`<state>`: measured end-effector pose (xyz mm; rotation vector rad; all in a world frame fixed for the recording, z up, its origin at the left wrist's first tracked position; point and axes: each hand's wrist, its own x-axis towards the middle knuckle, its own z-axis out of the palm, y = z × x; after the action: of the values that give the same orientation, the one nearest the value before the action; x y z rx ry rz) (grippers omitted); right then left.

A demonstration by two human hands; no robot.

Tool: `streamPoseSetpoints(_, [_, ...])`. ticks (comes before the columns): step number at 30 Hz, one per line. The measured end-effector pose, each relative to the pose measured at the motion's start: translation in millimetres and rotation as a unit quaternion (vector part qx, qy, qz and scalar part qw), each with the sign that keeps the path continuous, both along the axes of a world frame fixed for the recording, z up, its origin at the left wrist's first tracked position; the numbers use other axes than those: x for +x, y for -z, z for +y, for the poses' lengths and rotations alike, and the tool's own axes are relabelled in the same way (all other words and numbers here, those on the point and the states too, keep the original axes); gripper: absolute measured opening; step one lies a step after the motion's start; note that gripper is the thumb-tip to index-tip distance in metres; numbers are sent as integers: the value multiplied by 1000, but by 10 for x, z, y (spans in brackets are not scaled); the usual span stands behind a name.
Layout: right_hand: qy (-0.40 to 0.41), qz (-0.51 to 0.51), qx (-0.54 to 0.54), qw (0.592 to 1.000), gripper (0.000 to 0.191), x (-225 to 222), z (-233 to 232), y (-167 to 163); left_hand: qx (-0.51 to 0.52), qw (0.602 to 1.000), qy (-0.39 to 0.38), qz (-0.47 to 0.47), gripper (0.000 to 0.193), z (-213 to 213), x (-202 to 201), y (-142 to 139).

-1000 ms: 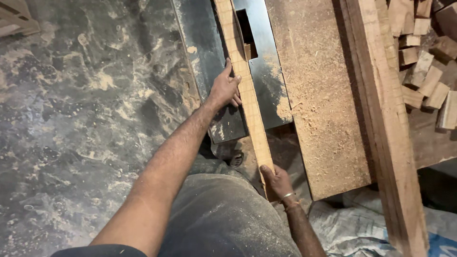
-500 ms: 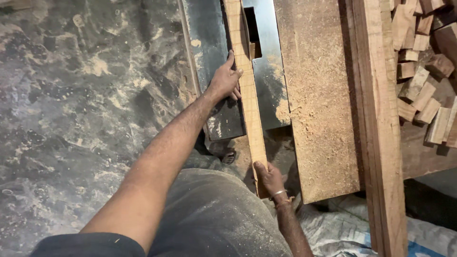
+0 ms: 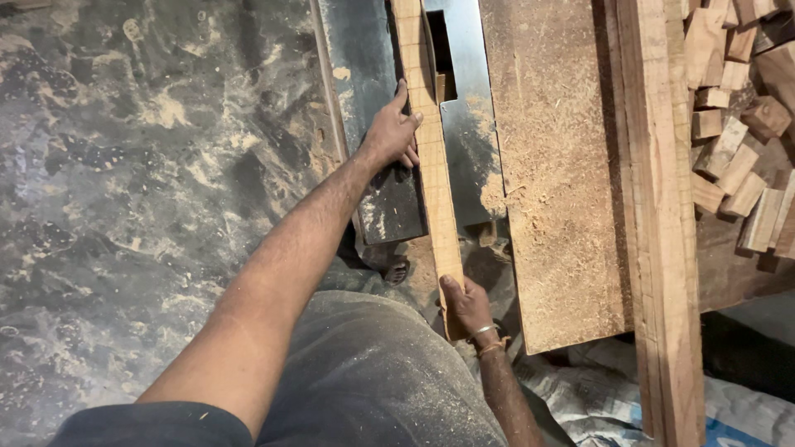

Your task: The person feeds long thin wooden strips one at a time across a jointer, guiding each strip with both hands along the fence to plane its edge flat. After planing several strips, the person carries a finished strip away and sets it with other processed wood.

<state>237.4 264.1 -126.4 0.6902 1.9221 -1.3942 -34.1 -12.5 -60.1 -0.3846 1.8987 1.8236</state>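
A long wooden strip (image 3: 436, 178) lies lengthwise on the steel machine table (image 3: 373, 74), beside the dark cutter slot (image 3: 440, 45). Its near end is gripped by the closed right hand (image 3: 466, 305); the left hand (image 3: 394, 132) is pressed against its side, fingers extended. Roughly half overhangs the table edge, seemingly unfed. Open floor (image 3: 141, 182) lies leftward; a sawdust-covered board (image 3: 551, 165) crowds the right.

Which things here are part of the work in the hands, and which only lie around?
In use:
- left hand, pressing the side of the wood strip
- right hand, gripping the strip's near end
- long wood strip
- metal machine table, with its slot

Lying about:
- small wood blocks, piled at right
- thick beam
- sawdust-covered board
- sacks on the floor
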Motion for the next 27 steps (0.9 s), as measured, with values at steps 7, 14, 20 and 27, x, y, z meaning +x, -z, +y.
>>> streamPoseSetpoints(7, [23, 15, -38, 999, 43, -70, -73, -63, 12, 1000, -10, 19, 81, -31, -45, 46])
streamPoseSetpoints(14, [40, 7, -47, 998, 41, -153, -123, -144, 17, 1000, -16, 15, 83, -37, -151, 135])
streamPoseSetpoints(20, [39, -9, -35, 999, 40, -224, -121, -125, 29, 999, -24, 25, 82, -32, -211, 175])
streamPoseSetpoints(27, [29, 10, -39, 999, 42, -276, -128, -139, 17, 1000, -21, 12, 82, -54, -260, 139])
